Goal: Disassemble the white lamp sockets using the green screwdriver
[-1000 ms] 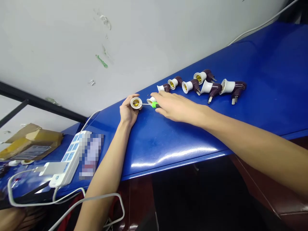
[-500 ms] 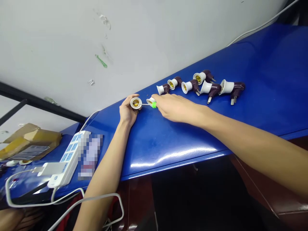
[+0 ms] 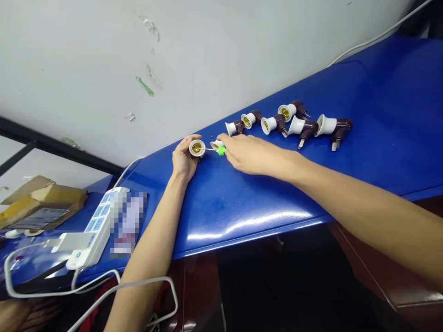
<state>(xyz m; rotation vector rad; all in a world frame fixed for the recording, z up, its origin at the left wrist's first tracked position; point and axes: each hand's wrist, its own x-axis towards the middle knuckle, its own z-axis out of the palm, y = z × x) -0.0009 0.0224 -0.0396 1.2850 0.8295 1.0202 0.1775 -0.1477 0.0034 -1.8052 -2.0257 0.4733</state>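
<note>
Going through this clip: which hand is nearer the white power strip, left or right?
Left. The left hand is up the bench from the power strip, not touching it; the right hand is farther away, beyond the left hand.

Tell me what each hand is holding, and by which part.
The left hand grips a white lamp socket by its body; the right hand holds a screwdriver by its green handle.

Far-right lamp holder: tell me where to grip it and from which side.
Grip the far-right lamp holder by its dark brown plug body, coming from above on the right: it lies on its side, and that end stands farthest from the neighbouring holder.
</note>
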